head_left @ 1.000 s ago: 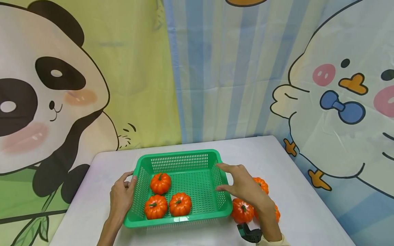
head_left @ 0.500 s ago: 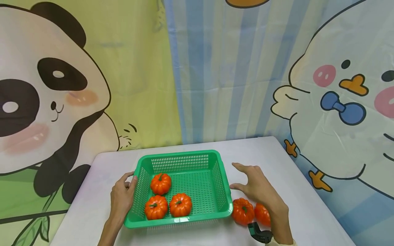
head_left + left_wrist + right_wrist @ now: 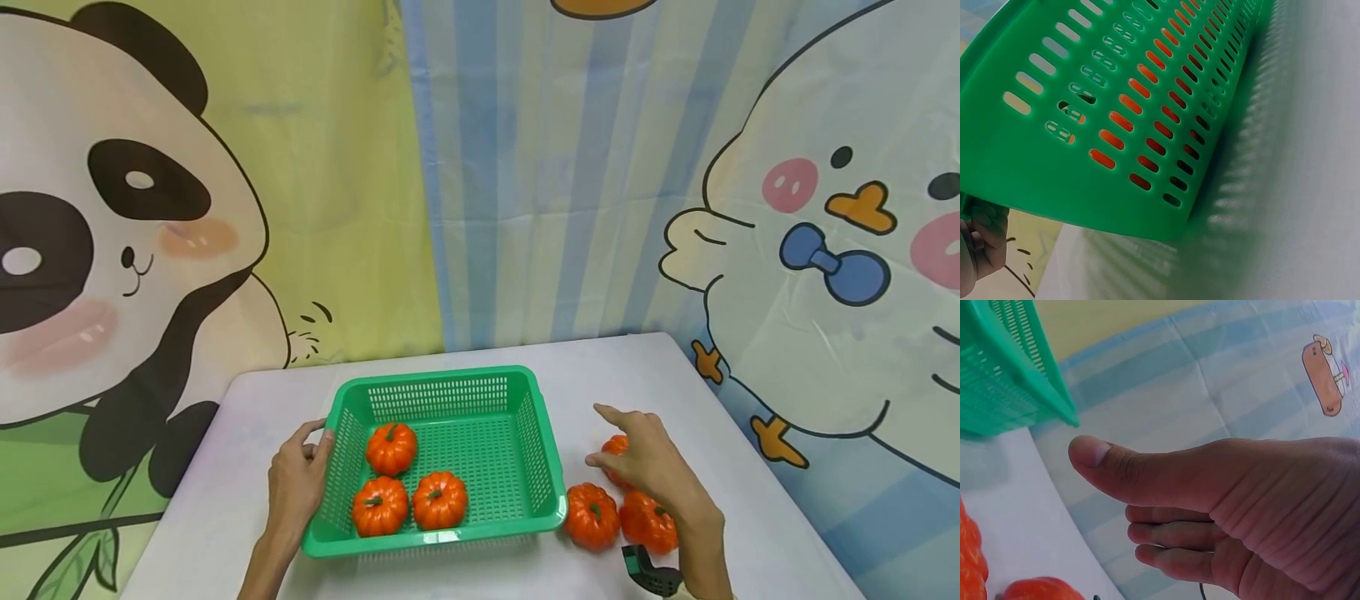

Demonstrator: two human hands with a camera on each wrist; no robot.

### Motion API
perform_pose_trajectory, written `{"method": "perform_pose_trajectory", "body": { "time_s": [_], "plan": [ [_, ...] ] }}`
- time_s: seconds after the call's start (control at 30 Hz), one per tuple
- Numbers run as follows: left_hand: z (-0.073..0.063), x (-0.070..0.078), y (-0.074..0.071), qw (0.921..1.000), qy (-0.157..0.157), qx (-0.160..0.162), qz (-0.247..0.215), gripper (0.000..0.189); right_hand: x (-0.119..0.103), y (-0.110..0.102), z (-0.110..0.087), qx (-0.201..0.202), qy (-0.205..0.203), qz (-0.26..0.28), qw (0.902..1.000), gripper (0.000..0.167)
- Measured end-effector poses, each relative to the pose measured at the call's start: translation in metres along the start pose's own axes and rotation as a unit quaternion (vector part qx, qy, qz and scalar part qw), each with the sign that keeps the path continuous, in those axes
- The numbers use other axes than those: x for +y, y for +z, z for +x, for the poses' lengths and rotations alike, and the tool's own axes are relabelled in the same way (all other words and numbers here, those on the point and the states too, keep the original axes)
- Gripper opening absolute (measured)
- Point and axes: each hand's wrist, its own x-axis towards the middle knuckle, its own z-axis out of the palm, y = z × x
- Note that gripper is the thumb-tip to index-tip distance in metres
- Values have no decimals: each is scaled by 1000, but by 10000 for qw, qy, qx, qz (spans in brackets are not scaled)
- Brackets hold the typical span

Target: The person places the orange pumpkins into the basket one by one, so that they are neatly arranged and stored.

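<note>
A green plastic basket stands on the white table, with three small orange pumpkins in its left half; one pumpkin is near the front rim. My left hand grips the basket's left rim, fingers and thumb at the edge. The left wrist view shows the slotted wall close up, orange showing through the slots. To the right of the basket, my right hand is held with thumb and fingers spread apart, holding nothing. It overlaps a loose pumpkin, partly hidden behind the hand.
Two more loose pumpkins lie right of the basket: one pumpkin by its front right corner, another pumpkin by the right wrist. A dark wrist strap piece hangs there. Printed curtains rise behind the white table.
My right hand has moved rightward, away from the basket's right rim to the loose pumpkins, its fingers still spread. My left hand and the basket have stayed in place.
</note>
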Motion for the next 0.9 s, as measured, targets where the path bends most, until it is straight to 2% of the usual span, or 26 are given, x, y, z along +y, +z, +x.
{"method": "perform_pose_trajectory", "body": {
  "time_s": [0.67,0.9],
  "plan": [
    [0,1,0,10000,54,44,-4,39,41,7,-6,-278,1076,-157,9937,91],
    [-1,0,0,10000,38,26,18,40,52,12,-7,-257,1208,-265,9920,92]
  ]
}}
